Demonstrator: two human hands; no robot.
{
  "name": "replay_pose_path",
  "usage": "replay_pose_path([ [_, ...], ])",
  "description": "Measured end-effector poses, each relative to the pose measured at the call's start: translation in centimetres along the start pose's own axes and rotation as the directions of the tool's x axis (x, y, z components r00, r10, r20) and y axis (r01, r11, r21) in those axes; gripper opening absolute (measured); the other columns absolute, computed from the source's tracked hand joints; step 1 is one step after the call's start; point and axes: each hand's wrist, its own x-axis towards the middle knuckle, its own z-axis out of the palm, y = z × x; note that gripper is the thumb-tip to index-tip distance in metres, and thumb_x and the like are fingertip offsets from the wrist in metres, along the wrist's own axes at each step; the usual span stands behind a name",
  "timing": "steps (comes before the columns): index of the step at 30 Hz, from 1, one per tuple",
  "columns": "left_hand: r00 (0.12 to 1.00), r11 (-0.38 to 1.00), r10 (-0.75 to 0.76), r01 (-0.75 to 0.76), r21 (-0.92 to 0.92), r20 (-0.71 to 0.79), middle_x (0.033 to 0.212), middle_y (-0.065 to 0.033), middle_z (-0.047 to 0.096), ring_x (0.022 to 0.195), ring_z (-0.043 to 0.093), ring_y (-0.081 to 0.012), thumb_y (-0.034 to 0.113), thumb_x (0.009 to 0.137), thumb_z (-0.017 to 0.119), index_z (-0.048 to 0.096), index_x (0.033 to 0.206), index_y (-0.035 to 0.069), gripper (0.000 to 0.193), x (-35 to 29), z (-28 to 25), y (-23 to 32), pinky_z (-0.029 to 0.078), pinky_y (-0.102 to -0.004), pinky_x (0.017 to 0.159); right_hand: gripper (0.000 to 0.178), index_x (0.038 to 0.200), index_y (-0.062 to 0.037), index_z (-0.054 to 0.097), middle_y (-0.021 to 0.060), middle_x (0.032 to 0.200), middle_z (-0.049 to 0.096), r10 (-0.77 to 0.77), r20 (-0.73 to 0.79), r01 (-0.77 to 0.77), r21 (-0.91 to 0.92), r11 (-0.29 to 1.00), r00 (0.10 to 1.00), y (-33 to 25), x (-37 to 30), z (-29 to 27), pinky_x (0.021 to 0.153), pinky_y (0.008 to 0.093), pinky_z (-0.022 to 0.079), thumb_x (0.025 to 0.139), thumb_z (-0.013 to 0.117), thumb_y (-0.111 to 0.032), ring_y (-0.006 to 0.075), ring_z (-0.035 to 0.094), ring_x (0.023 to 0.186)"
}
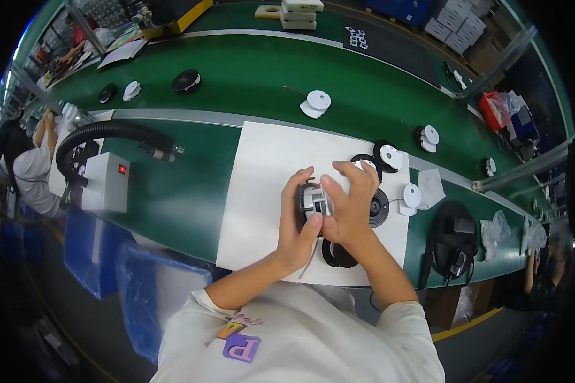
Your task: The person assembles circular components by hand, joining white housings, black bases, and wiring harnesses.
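Note:
Over the white sheet [252, 191], I hold a small round device [314, 199] with a dark rim and a white and clear middle. My left hand [292, 233] wraps round its left side, thumb at the near edge. My right hand [352, 207] grips its right side with the thumb, its other fingers bent in the air. Beyond that hand lie black-and-white round units [388, 157]. A black ribbed disc [377, 208] sits right of it, beside a white round part [410, 196] with a thin wire. Black round parts [338, 254] lie partly hidden under my right wrist.
A grey box [106, 184] with a red switch and a black flexible hose [108, 129] stand at left. More white units [317, 103] sit on the green belt [255, 73] beyond. At right lie a black bag-like item [452, 239] and clear plastic bags [494, 234]. Co-workers sit at both sides.

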Motion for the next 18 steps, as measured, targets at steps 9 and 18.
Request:
replay_pose_path([
  [9,0.980,0.985,0.170,-0.173,0.023,0.105,0.152,-0.0182,0.027,0.132,0.038,-0.0268,0.015,0.079,0.078,0.026,0.147,0.004,0.086,1.2,0.3,-1.4,0.034,-0.0412,0.109,0.063,0.129,-0.0066,0.053,0.0116,0.094,0.056,-0.062,0.066,0.040,0.289,0.957,0.996,3.2,-0.9,-0.9,0.075,0.0410,0.030,0.093,0.043,-0.056,0.0289,0.048,0.081],
  [18,0.723,0.625,-0.640,0.295,0.722,0.259,0.117,-0.0233,0.059,0.106,0.059,-0.0343,0.036,0.094,0.063,0.021,0.155,0.010,0.078,0.2,-1.7,-1.5,0.045,-0.0421,0.092,0.046,0.137,-0.0161,0.048,0.0154,0.100,0.064,0.340,0.234,-0.084,-0.701,0.708,0.911,20.2,3.9,-3.2,0.081,0.0450,0.041,0.095,0.055,-0.033,0.0311,0.060,0.092],
])
